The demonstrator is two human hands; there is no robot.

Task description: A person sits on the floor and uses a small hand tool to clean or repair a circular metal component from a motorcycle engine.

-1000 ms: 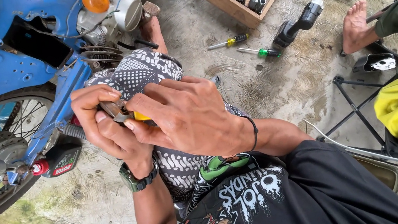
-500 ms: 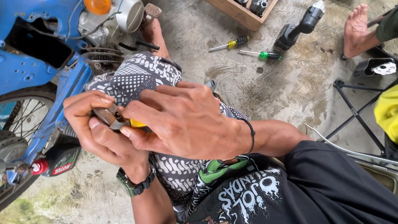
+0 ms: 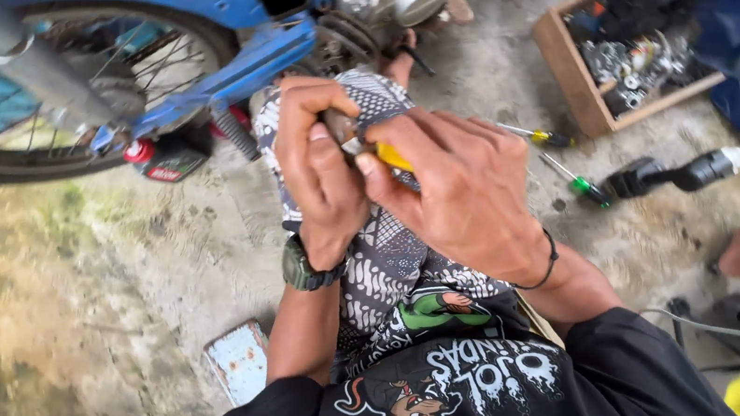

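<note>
A red-labelled can [image 3: 159, 160] lies under the blue motorbike [image 3: 213, 77]. The left hand [image 3: 319, 172] and right hand [image 3: 462, 192] stay closed together around a small yellow-handled tool [image 3: 390, 156]. Since the earlier frame, the view has swung; the wooden box [image 3: 573, 84] now sits right.

Small metal part and yellow-handled tool held together above a patterned lap

A small, dull grey-brown metal part [image 3: 340, 127] sits pinched upright at the fingertips of the left hand [image 3: 318, 179], mostly hidden by the fingers. Touching it from the right, a tool with a glossy yellow plastic handle [image 3: 393, 157] lies tilted in the closed grip of the right hand [image 3: 466, 189]; only a short stretch shows, its tip out of sight.
</note>
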